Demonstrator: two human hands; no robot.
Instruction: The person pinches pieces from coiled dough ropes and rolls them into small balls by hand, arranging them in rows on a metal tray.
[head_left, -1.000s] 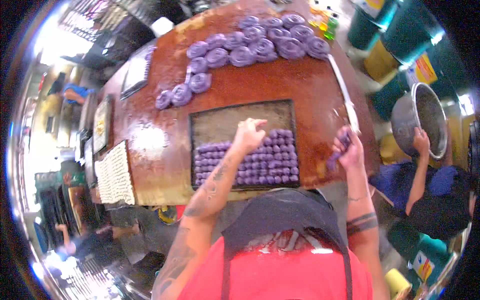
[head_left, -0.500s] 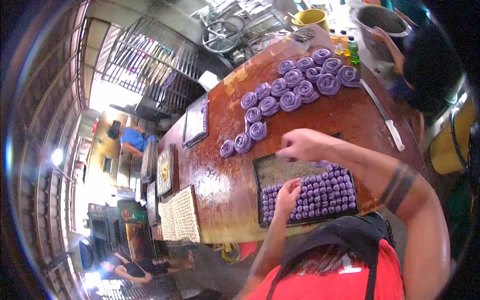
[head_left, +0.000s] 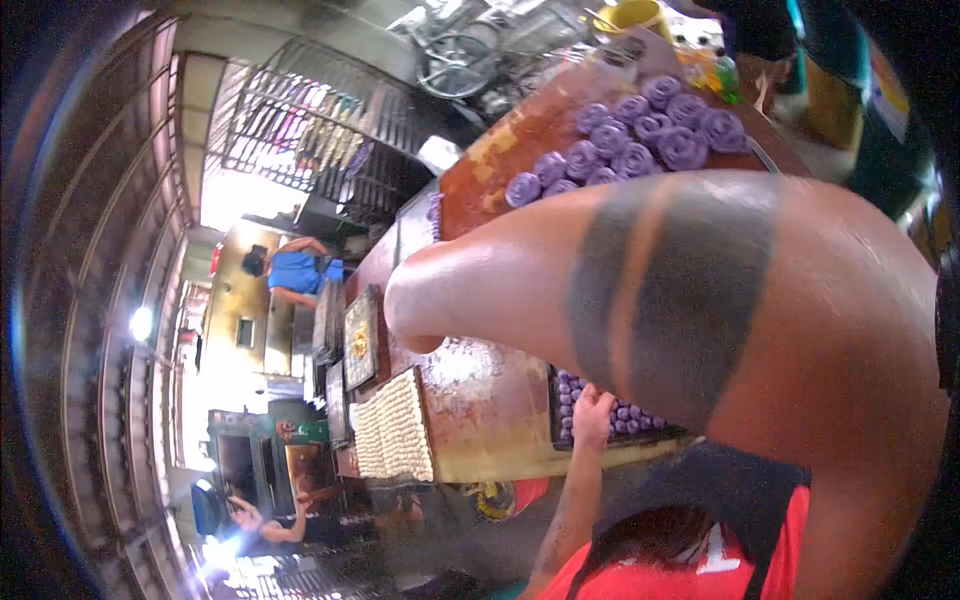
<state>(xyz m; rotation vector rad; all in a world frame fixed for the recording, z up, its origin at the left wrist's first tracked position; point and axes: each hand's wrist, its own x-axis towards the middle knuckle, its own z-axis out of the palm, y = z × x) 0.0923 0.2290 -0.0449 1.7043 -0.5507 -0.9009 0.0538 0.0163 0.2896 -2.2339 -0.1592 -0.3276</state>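
Note:
My left hand point(head_left: 593, 412) is low over the dark tray point(head_left: 556, 440), among rows of small purple dough pieces point(head_left: 628, 418). Its fingers are bunched together, and whatever they hold is too small to make out. My right arm is raised close to the camera, a dark band round the forearm, and covers most of the tray. At its far end the bent wrist and right hand point(head_left: 415, 305) show only as a rounded shape; the fingers are hidden. Beyond the arm, coiled purple dough rolls point(head_left: 632, 158) lie on the brown table point(head_left: 490, 190).
A sheet of pale dough pieces point(head_left: 392, 428) and a tray with something yellow point(head_left: 361, 340) stand along the left table edge. Bottles point(head_left: 722, 75) and a yellow bucket point(head_left: 632, 17) are at the back. A person in blue point(head_left: 295, 272) and another person point(head_left: 265, 525) are farther off.
My right hand has risen from above the tray toward the camera and left, its forearm now blocking much of the table. My left hand stays at the dough pieces. The view has shifted.

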